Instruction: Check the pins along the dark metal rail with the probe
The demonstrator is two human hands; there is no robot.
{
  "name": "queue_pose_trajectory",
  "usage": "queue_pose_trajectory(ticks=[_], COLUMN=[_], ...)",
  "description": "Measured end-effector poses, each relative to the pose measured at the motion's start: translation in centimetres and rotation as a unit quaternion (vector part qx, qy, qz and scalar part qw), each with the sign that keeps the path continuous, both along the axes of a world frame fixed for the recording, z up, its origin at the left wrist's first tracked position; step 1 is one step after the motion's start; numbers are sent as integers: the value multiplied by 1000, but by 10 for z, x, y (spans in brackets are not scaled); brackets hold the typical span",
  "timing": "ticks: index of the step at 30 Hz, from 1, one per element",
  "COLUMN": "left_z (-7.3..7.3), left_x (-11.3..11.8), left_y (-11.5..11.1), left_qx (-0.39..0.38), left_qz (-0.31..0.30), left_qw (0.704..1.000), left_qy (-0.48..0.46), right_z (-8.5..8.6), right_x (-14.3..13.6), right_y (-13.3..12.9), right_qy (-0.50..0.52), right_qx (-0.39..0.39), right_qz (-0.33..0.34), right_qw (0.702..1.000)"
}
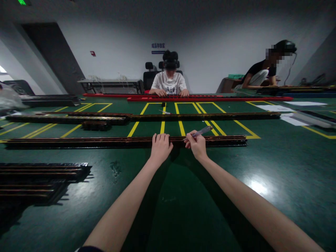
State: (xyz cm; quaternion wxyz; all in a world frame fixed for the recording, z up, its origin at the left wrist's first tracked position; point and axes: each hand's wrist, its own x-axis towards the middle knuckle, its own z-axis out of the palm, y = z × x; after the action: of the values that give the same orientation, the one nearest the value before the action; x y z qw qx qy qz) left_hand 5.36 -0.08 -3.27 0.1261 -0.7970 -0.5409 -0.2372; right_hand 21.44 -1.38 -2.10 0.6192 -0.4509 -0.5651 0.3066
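Note:
Across the green table lies a long dark strip bundle (78, 142), with thin copper-coloured lines along it. My left hand (160, 147) rests on its middle, fingers over the top and thumb at the near side. Just to the right, my right hand (195, 143) is closed around a screwdriver-like tool (202, 131) with a clear handle. The tool slants, its handle up to the right and its thin tip down at the strip between my hands. Whether the tip touches the strip is too small to tell.
Another long dark bundle (204, 116) lies farther back, a short dark piece (96, 125) beside it. Dark strips (42, 171) are stacked at the near left. Red rails (210, 99) stand before a seated person (169, 82). Another person (262, 71) leans at the right. White papers (294, 119) lie far right.

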Motion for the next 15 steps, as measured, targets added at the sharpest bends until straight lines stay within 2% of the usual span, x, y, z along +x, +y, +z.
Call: queue_pose_trajectory(ticks=[6,15], left_z=[-2,2], left_x=[0,-1], left_y=[1,-2], left_qx=[14,15], left_qz=[7,0], left_qw=[1000,1000], left_qy=[1,14], right_z=[0,2], right_x=[-1,-1], right_y=[0,-1], right_qy=[-11,-24], right_qx=[3,-4], right_qz=[21,20], right_qw=[1000,1000])
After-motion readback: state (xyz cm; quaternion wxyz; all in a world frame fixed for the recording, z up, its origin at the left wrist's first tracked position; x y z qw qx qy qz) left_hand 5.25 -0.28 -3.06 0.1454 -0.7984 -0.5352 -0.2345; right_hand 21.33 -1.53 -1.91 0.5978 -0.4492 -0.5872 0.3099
